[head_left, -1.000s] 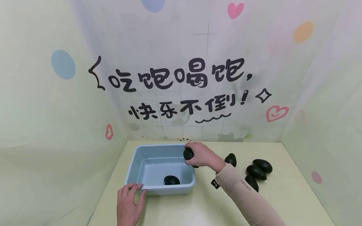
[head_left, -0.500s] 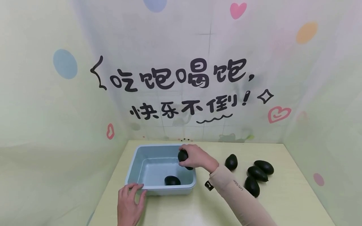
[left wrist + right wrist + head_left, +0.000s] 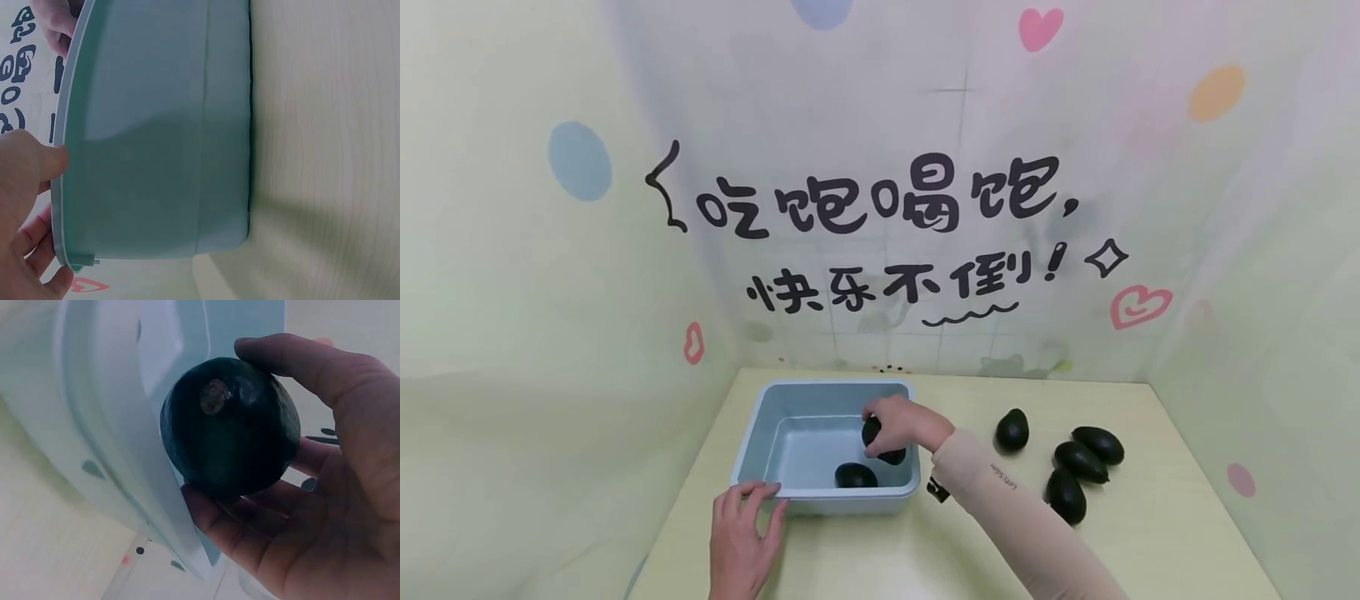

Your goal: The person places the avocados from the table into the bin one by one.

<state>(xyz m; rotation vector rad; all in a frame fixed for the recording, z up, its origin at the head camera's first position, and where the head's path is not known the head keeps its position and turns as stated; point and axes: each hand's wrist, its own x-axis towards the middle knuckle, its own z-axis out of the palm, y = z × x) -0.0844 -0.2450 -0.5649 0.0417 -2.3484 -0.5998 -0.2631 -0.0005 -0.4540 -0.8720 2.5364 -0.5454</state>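
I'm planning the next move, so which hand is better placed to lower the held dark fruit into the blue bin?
Right, I'd judge: the right hand grips the dark fruit over the right side of the blue bin. The left hand holds the near rim, with no fruit.

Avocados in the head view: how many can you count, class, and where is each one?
6: one avocado in the right hand, one in the blue bin, one alone on the table, three grouped farther right. The sleeve could hide more.
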